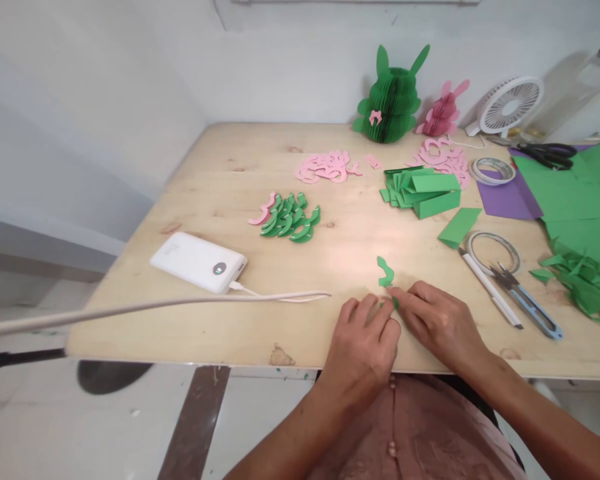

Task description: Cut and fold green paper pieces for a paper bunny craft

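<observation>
A curved green paper piece [387, 273] lies on the table at my right fingertips. My right hand [440, 320] is closed, its thumb and index finger pressed together at the lower end of that piece. Beside it my left hand [365, 337] rests on the table with curled fingers, over a bit of green paper that shows between the two hands. Most of this bit is covered by my fingers. To the upper left sits a pile of curved green pieces [290, 217] with a pink one [263, 212] at its left edge.
A white power bank [195, 261] with a cable lies left. Folded green strips [425, 190], a tape roll [493, 253], a white pen [493, 288] and blue snips [533, 310] are right. Behind stand green [393, 103] and pink [441, 115] paper rabbits and a fan [511, 107].
</observation>
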`<state>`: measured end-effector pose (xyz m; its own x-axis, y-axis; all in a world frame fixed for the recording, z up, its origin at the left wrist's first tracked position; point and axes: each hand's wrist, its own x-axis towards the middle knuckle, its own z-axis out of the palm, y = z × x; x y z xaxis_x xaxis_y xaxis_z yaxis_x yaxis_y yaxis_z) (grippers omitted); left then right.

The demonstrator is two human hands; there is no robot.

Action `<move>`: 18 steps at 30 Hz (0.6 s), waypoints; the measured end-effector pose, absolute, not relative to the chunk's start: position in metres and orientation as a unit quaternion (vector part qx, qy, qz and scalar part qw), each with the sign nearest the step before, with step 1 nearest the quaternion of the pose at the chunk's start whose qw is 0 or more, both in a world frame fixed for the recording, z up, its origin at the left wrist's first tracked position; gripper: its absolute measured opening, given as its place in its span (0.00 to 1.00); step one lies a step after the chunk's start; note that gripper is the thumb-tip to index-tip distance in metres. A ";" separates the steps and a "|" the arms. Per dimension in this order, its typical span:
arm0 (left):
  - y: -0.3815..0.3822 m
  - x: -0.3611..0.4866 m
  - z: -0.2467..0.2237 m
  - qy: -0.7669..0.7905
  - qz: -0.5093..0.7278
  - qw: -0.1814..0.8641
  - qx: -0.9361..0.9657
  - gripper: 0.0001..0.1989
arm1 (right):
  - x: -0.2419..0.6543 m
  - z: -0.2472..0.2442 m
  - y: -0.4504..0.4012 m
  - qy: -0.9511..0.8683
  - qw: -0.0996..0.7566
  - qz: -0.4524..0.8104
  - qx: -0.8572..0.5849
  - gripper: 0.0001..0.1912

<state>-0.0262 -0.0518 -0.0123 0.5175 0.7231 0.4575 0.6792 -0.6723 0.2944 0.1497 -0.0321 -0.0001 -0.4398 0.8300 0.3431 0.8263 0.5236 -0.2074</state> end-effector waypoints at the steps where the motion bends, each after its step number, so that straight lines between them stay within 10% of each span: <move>1: -0.052 -0.026 -0.012 0.402 0.280 0.042 0.871 0.05 | 0.151 0.001 -0.032 -0.838 0.216 0.026 -0.500 0.14; 18: -0.053 -0.025 -0.014 0.404 0.270 0.037 0.873 0.04 | 0.134 0.009 -0.016 -0.755 0.165 0.086 -0.629 0.02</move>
<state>-0.0248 -0.0529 -0.0139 0.5267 0.7263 0.4417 0.6858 -0.6701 0.2840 0.1338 -0.0157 0.0089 -0.1535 0.9780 0.1413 0.9212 0.1934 -0.3375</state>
